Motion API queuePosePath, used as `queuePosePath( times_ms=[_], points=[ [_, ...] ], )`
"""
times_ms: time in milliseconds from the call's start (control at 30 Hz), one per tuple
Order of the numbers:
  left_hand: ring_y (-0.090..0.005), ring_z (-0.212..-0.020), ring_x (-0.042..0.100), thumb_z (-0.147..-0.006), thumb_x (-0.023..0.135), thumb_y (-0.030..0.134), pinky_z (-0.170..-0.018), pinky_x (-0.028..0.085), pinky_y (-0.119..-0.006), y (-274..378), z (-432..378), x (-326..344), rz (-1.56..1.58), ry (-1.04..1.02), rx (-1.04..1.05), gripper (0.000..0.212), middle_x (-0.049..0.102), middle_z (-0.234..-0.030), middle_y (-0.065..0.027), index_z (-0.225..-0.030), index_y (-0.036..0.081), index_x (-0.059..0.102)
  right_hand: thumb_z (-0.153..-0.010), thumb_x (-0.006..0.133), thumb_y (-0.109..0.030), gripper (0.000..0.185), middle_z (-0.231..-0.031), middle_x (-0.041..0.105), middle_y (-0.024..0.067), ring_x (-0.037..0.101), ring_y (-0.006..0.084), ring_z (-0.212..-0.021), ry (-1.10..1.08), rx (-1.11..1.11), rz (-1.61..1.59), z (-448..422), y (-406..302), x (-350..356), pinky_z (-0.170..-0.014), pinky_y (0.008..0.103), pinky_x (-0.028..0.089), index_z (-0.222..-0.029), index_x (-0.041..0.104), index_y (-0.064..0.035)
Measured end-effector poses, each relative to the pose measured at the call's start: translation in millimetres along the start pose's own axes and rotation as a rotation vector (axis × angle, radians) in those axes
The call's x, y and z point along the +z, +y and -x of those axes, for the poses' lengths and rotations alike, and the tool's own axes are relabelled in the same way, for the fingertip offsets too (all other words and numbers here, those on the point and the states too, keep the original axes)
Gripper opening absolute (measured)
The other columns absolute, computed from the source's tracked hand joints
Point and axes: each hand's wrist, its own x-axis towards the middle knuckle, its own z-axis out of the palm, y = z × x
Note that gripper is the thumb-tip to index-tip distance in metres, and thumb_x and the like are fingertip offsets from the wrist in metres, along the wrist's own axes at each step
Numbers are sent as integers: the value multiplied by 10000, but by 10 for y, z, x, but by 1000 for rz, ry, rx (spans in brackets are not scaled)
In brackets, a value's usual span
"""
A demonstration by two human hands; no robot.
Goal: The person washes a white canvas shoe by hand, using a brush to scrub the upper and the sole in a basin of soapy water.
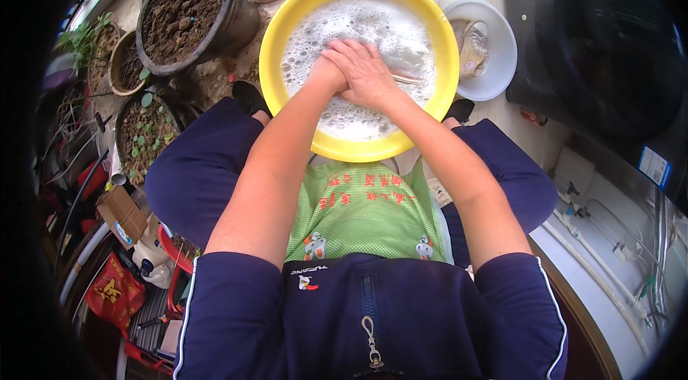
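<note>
Both of my hands are in the yellow plastic basin (359, 153), which holds foamy water (317, 19). My right hand (365, 71) lies across my left hand (326, 74), touching its back. The left fingers are hidden beneath it, and I cannot tell whether either hand grips something. Just right of my hands, a pale object (406, 60) shows partly through the suds; its shape is unclear, perhaps a shoe. A small white bowl (500, 84) on the right side of the basin holds a beige lace-up sneaker (474, 49).
Potted soil in a large black pot (185, 14) and smaller plant pots (145, 135) stand on the left. To the right is a bulky black appliance (602, 46), with white pipes (596, 256) below it. A green checked apron (365, 213) covers my lap. Clutter includes a red bag (114, 291).
</note>
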Motion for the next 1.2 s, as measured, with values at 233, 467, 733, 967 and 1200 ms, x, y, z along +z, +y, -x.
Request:
queuePosePath(
  times_ms=[233, 467, 733, 967, 1200],
  points=[
    [-341, -1283, 329, -680, 665, 101, -969, 362, -486, 63, 389, -90, -144, 462, 151, 850, 270, -1438, -134, -1412, 235, 256, -590, 730, -143, 898, -1270, 435, 119, 413, 296, -1172, -87, 201, 153, 362, 346, -272, -960, 429, 326, -1373, 290, -162],
    [-312, -1275, 324, -564, 752, 130, -955, 329, -510, 197, 741, -732, -116, 207, 220, 1046, 356, -1355, -133, -1435, 263, 188, -560, 742, -168, 712, -1042, 533, 93, 491, 283, -1025, 57, 233, 236, 455, 190, -353, -887, 421, 351, -1203, 445, -94],
    [-301, -1232, 345, -519, 771, 137, -947, 335, -534, 214, 960, -752, -144, 452, 296, 1095, 356, -1327, -126, -1437, 263, 185, -577, 738, -183, 703, -1090, 535, 102, 493, 284, -1034, 112, 315, 216, 578, -44, -572, -882, 437, 369, -1206, 440, -81],
    [-314, -1227, 344, -493, 782, 124, -904, 365, -540, 160, 979, -840, -113, 414, 225, 1124, 337, -1332, -127, -1434, 281, 187, -567, 736, -195, 716, -1082, 542, 119, 505, 289, -1023, 142, 359, 158, 588, -161, -607, -872, 425, 388, -1210, 446, -72],
    [-320, -1237, 324, -532, 753, 89, -911, 350, -550, 133, 861, -735, -109, 402, 156, 1068, 328, -1335, -132, -1428, 277, 203, -557, 745, -201, 754, -1074, 521, 102, 479, 269, -1044, 178, 290, 181, 536, 0, -426, -900, 416, 338, -1228, 420, -82]
  ],
)
